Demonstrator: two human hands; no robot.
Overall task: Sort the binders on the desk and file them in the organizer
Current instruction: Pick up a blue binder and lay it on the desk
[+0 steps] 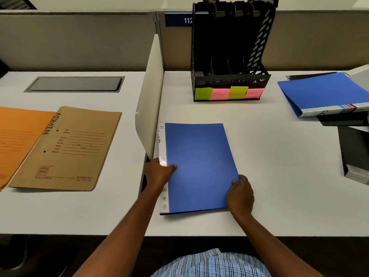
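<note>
Head view: left hand (pixel 159 173) and right hand (pixel 240 193) grip the blue binder (pixel 199 164) by its edges; best check its spine label before lifting toward the organizer (pixel 229 76).

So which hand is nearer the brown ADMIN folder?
Left. The left hand grips the blue binder by its left edge, toward the brown ADMIN folder; the right hand grips its right edge, farther off.

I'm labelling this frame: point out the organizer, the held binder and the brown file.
organizer (pixel 229 80): head view, front wall.
held binder (pixel 199 166): head view, cover centre.
brown file (pixel 67 150): head view, cover centre.
</note>
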